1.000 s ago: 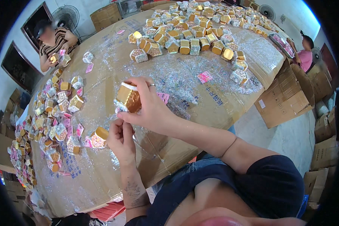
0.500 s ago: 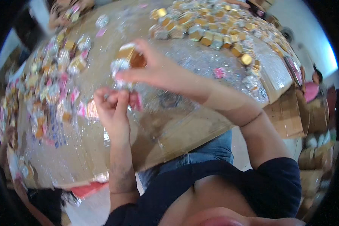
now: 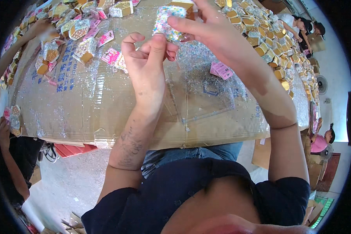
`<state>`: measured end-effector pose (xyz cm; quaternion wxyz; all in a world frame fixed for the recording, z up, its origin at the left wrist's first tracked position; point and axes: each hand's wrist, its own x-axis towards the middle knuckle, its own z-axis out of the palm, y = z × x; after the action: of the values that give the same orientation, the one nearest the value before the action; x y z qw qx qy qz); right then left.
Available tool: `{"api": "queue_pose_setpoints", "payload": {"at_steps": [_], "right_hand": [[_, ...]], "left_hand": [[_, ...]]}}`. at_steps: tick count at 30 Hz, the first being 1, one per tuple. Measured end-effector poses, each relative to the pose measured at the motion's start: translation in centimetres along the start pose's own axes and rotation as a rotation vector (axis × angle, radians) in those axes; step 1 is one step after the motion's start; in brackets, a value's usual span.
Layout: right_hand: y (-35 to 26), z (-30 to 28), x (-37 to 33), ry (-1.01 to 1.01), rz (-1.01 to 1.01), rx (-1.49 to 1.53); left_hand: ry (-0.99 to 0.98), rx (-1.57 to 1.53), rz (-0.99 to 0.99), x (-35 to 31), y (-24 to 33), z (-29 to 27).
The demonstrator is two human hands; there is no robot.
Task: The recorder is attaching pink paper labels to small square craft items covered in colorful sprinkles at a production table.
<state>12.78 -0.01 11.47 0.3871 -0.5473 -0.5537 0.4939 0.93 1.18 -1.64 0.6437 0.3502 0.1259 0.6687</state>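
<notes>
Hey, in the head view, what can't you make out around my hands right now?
All in the head view:
Far side of the sprinkle-covered box: turned away from the camera.
Right hand: some fingers cut off by the upper edge.
Left hand: whether it pinches anything, hidden by its curled fingers.
Co-worker's hand: blurred, so its grip is unclear.

Your left hand [image 3: 147, 66] points upward, fingers bent; your right hand [image 3: 210, 32] grips, thumb stretched leftward.
</notes>
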Motion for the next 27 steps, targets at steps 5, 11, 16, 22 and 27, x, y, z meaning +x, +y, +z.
{"api": "queue_pose_setpoints", "payload": {"at_steps": [5,11,16,22,27], "right_hand": [[1.8,-1.6,6.7,0.1,0.105,-0.152],[5.6,-7.6,20.1,-0.179,0.108,0.338],[1.3,-4.9,11.4,0.116,-0.241,-0.451],[5.9,-7.5,1.6,-0.042,-0.704,-1.59],[14.0,-7.7,-6.8,-0.071,-0.492,-1.411]], "left_hand": [[0.162,0.072,-0.141,0.1,0.1,0.4],[0.109,0.257,-0.093,0.0,-0.9,0.9],[-0.033,0.363,-0.081,0.2,-0.2,0.8],[-0.386,0.872,-0.157,-1.4,-1.8,0.9],[-0.466,1.071,-0.124,-2.4,-2.2,1.7]]}}
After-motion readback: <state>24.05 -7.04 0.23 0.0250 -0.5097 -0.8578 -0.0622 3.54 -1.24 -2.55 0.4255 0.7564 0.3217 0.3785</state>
